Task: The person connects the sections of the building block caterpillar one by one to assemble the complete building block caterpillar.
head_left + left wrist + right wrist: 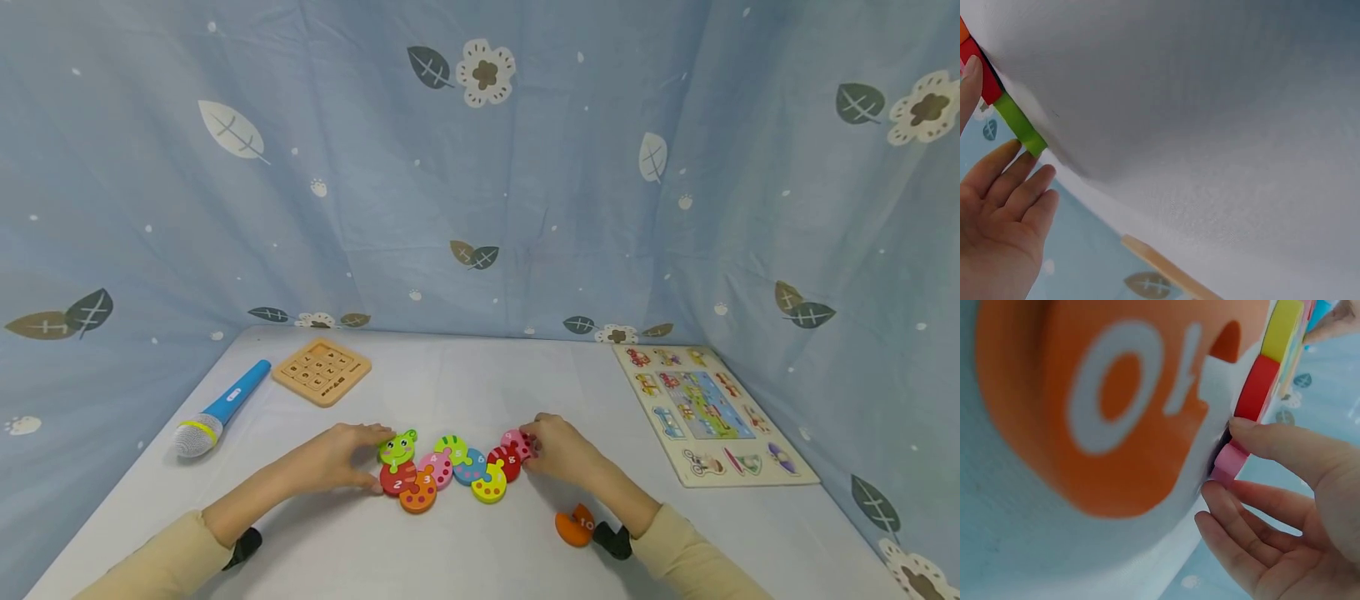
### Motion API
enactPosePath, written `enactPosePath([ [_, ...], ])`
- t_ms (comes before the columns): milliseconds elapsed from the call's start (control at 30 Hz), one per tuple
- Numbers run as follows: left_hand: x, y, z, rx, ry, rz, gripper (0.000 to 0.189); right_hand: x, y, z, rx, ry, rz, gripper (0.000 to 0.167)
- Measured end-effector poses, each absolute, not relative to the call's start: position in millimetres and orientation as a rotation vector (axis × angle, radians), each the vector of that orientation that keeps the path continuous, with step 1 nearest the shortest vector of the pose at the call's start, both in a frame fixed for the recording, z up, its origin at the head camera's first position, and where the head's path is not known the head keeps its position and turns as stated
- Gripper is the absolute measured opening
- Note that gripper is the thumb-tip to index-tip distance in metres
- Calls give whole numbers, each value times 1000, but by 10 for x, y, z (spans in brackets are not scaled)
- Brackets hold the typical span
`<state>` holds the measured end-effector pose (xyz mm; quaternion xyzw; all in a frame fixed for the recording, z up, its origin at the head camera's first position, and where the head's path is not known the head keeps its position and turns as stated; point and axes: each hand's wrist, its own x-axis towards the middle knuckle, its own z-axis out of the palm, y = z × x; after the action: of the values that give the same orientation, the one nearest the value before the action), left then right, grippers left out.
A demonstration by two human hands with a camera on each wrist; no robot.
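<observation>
A wooden caterpillar puzzle of numbered, coloured pieces lies joined in a wavy row on the table. At its left end are the smiling green head piece (396,451) and the red piece (390,479) marked 2. My left hand (341,457) touches this end, straight fingertips at the head's edge and thumb against the red piece's side. At the other end, my right hand (561,450) pinches the pink piece (1230,461) between thumb and fingers, beside a red piece (504,463) marked 8. A loose orange piece (573,530) marked 10 lies near my right wrist, large in the right wrist view.
A blue toy microphone (228,402) and a wooden number-tile board (322,372) lie at the back left. A picture peg puzzle board (705,467) lies along the right side of the white table (480,383). Blue patterned cloth (480,167) hangs behind and at both sides.
</observation>
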<state>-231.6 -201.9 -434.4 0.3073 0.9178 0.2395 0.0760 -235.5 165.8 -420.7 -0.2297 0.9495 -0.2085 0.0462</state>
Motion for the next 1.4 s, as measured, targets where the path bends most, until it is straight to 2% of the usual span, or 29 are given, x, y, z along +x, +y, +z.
enactPosePath([
  [433, -2361, -1992, -4323, 924, 2748, 697, 77, -2395, 1656, -4183, -683, 2890, -664, 36],
  [667, -2375, -1969, -4315, 906, 2740, 697, 76, -2417, 1658, -4139, -657, 2838, -651, 39],
  [933, -2360, -1971, -4299, 906, 2757, 697, 74, -2454, 1720, -4154, -750, 2805, -695, 37],
  [1300, -2349, -1974, -4291, 903, 2763, 684, 74, -2413, 1602, -4164, -731, 2908, -551, 27],
  [1400, -2342, -1972, -4291, 900, 2761, 687, 75, -2414, 1617, -4155, -718, 2881, -567, 32],
])
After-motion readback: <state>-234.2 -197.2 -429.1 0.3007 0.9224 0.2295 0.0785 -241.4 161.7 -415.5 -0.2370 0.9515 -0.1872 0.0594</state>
